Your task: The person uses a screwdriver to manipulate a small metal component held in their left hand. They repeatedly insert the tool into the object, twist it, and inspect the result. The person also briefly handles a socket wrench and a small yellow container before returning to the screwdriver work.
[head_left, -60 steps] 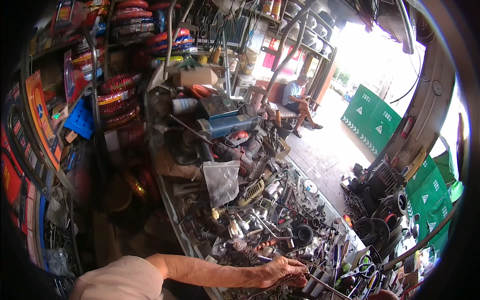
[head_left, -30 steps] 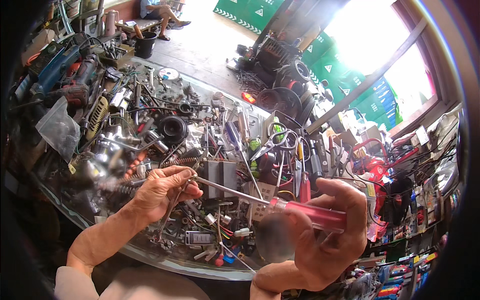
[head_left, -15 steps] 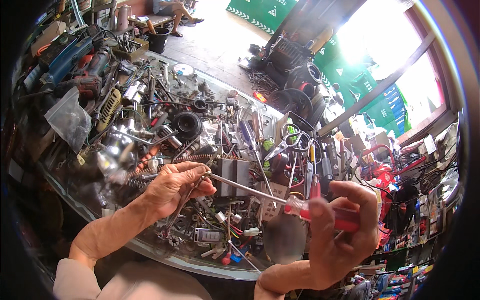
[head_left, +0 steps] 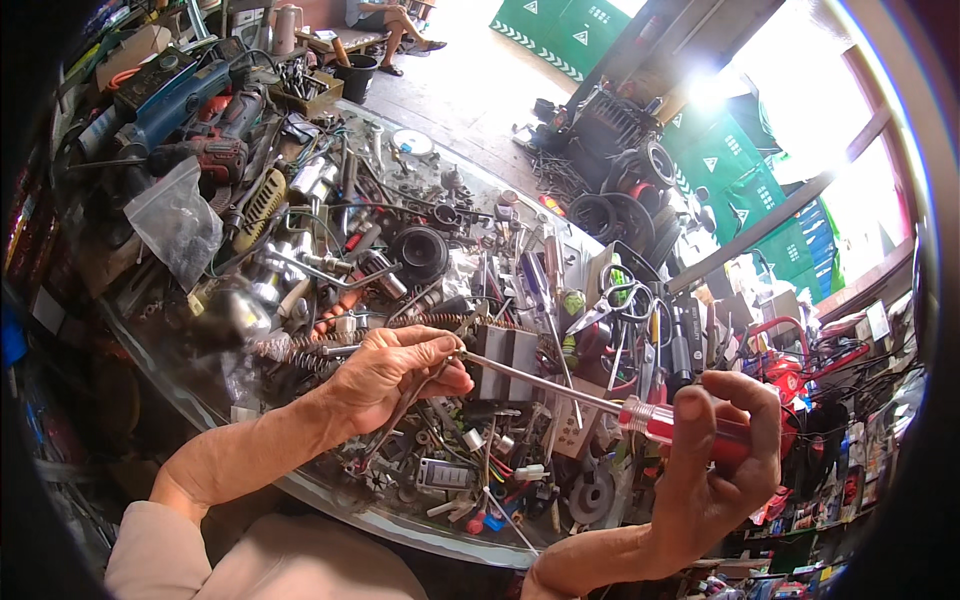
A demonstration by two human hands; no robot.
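Left hand [head_left: 395,372] pinches a small metal part [head_left: 452,352] over the cluttered glass table [head_left: 330,495]; right hand [head_left: 715,470] grips the red-handled screwdriver [head_left: 600,400], tip at that part. Risk: the tip could slip and jab the fingers [head_left: 440,345], or the part could drop into the scrap below.

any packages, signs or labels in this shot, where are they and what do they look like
Green panels with white triangle signs: top centre, out on the sunlit floor.
More green triangle-marked panels: upper right, behind the black tyres.
Clear crumpled plastic bag: left on the cluttered glass table.
Small colourful retail packs: lower right edge, too small to describe.
No screens visible.
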